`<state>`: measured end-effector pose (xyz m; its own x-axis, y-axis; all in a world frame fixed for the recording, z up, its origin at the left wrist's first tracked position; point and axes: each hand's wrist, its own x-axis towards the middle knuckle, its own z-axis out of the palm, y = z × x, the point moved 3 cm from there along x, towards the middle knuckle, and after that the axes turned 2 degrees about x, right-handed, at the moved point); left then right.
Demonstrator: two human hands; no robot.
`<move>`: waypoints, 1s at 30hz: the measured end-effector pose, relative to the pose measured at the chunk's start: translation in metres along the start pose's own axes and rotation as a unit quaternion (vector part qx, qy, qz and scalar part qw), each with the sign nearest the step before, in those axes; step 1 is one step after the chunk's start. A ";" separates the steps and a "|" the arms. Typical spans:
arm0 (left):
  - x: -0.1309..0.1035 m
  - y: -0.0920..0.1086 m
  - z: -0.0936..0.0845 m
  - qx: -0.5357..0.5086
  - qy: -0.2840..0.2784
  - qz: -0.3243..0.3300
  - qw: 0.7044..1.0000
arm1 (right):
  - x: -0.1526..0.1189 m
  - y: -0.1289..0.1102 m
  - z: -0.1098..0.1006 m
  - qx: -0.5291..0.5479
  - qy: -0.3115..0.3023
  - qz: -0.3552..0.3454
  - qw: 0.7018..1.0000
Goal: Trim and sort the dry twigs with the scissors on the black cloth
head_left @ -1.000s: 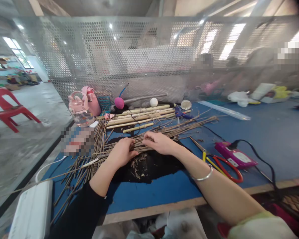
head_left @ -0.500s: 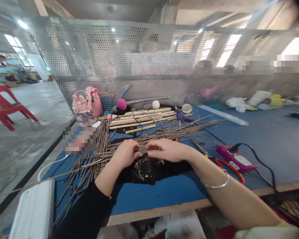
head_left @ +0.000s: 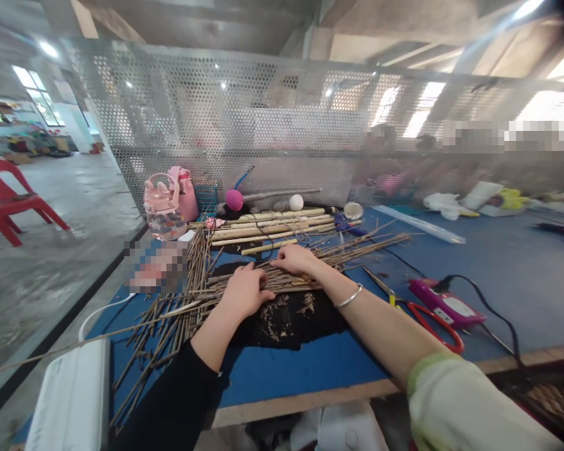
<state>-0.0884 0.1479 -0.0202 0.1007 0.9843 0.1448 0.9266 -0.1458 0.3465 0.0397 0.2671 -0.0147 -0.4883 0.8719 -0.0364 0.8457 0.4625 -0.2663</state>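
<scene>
A loose pile of thin brown twigs (head_left: 357, 250) lies across a black cloth (head_left: 277, 319) on the blue table. My left hand (head_left: 245, 291) is curled over the near side of the pile, thumb and fingers bent around some twigs. Just beyond and to its right, my right hand (head_left: 297, 260) reaches in palm down, fingertips closed on twigs at the pile's far side. Exactly which twigs each hand grips is partly hidden. More twigs (head_left: 162, 332) lie crosswise at the left, and pale plant scraps (head_left: 277, 322) dot the cloth.
Bamboo sticks (head_left: 272, 228), a pink ball (head_left: 234, 200) and a pink bottle (head_left: 164, 210) stand behind the pile. To the right lie red-handled scissors (head_left: 437, 329) and a purple power strip (head_left: 446, 302) with its cord. A white box (head_left: 70, 398) sits front left.
My right hand has moved away from me over the pile, and its fingers have closed onto twigs. My left hand stays nearly in place. The view has shifted slightly.
</scene>
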 end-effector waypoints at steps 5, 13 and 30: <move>0.001 0.002 0.000 -0.005 0.004 0.007 1.000 | -0.002 0.007 -0.002 0.043 0.031 -0.055 0.997; 0.000 0.002 -0.001 -0.012 -0.005 0.008 1.000 | -0.005 0.003 -0.002 0.070 0.036 -0.109 0.991; 0.004 -0.009 -0.017 0.035 0.113 -0.072 0.990 | -0.020 0.003 -0.026 0.251 0.122 -0.148 0.949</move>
<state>-0.1027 0.1514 -0.0070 -0.1118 0.9457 0.3053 0.9488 0.0103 0.3156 0.0572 0.2555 0.0105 -0.5722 0.7555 0.3191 0.4401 0.6112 -0.6578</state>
